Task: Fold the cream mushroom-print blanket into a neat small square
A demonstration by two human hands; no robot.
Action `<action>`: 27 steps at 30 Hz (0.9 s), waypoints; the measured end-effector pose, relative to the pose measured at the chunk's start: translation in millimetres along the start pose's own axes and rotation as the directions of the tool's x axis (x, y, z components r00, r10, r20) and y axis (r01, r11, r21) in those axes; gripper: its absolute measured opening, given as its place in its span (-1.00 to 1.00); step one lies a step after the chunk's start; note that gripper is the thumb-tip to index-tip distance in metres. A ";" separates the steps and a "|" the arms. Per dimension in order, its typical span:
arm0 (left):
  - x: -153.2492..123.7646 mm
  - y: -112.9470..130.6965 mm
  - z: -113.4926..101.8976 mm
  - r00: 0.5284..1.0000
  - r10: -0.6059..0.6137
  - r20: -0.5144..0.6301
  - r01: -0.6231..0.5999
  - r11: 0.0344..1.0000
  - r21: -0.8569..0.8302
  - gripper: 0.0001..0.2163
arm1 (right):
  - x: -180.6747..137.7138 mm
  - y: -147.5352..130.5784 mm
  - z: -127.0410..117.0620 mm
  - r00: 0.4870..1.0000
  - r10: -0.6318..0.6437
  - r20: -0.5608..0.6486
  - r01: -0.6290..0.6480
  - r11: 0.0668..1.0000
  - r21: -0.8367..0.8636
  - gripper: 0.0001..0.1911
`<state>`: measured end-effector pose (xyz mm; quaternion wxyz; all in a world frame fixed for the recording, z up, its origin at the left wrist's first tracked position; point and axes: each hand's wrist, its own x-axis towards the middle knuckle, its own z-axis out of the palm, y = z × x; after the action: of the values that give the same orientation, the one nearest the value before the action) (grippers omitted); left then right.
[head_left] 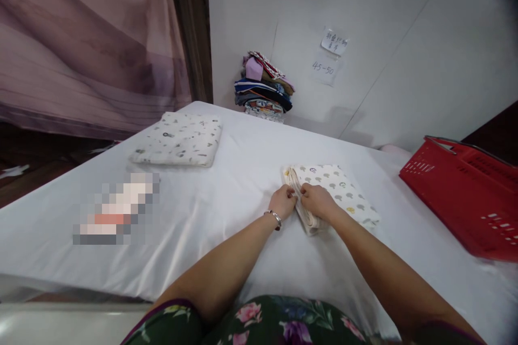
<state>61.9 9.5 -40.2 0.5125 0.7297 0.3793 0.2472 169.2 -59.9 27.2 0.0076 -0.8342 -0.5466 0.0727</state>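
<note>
A folded white cloth (338,186) with grey and yellow prints lies on the white-covered table, its layered edge facing left. My left hand (283,201) is closed at that layered edge, with a bracelet around the wrist. Close beside it, my right hand (318,202) pinches the cloth's layers from above. The two hands almost meet, and the fingertips of both are curled in. A second folded cloth (182,139), white with small dark prints, lies flat at the table's far left, apart from both hands.
A red plastic basket (457,194) stands at the right. Folded clothes (265,86) are stacked against the wall at the back, near paper notes (334,42). A pixelated item (117,213) lies at the left of the table (226,210). A pink curtain (89,38) hangs behind.
</note>
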 end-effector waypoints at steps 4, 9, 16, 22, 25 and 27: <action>-0.2 -0.2 0.5 1.000 -0.019 0.007 0.019 0.999 -0.047 -0.86 | -2.4 11.9 0.0 0.994 -0.047 -0.094 0.070 0.963 0.262 -0.83; 0.2 -0.7 1.5 0.999 -0.029 -0.018 0.027 0.998 -0.058 -0.84 | -4.6 12.9 2.9 0.989 -0.106 -0.100 0.138 0.898 0.417 -0.79; 2.0 -1.8 1.2 0.999 -0.043 -0.011 0.042 0.998 -0.056 -0.83 | 1.5 6.0 7.4 0.995 -0.096 -0.015 0.096 0.951 0.295 -0.71; 1.0 -0.2 0.5 0.995 -0.096 0.014 0.097 0.991 -0.093 -0.78 | -0.3 -3.3 1.9 1.000 -0.003 0.025 0.000 0.989 0.145 -0.60; 0.6 1.0 -0.6 0.993 -0.114 0.030 0.117 0.985 -0.129 -0.77 | -2.4 -10.6 -1.3 0.998 0.040 0.054 -0.043 0.997 0.060 -0.46; 0.3 2.4 -1.6 0.992 -0.121 0.028 0.123 0.982 -0.143 -0.77 | -4.0 -13.4 -3.1 0.998 0.034 0.061 -0.035 0.999 0.017 -0.42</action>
<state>61.6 10.2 -37.4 0.5817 0.6684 0.3995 0.2350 155.8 -58.0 32.0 -0.0028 -0.8407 -0.5316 0.1032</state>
